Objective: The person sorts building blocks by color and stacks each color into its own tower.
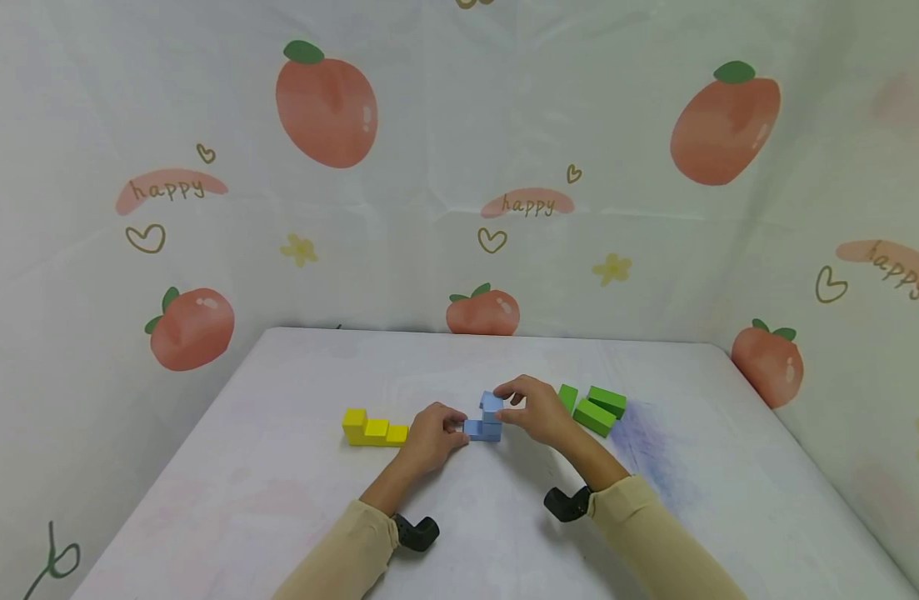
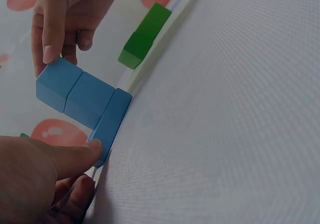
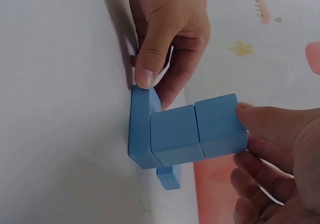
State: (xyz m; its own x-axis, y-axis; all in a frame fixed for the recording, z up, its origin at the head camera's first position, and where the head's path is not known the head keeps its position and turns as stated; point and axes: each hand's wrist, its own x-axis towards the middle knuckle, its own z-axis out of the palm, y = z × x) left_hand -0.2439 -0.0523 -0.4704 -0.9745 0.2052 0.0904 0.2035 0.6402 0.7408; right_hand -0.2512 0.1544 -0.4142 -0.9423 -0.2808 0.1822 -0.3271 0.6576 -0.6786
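Observation:
Near the middle of the table stands a stack of blue blocks: a flat long block [image 2: 111, 124] lies at the bottom, with two cubes one above the other on its right end. My right hand [image 1: 536, 408] holds the upper blue cube [image 3: 218, 124] between thumb and fingers; it rests on the lower blue cube [image 3: 175, 133]. At the opposite end, my left hand [image 1: 432, 436] pinches the long block, thumb on its near side and fingers behind. Another small blue block [image 3: 170, 178] shows past the stack in the right wrist view.
Left of my left hand, yellow blocks [image 1: 375, 430] form a row stepping up to the left. Several green blocks [image 1: 596, 417] lie loose beyond my right hand. A white curtain [image 1: 429, 167] with fruit prints rises behind the white table [image 1: 227, 500].

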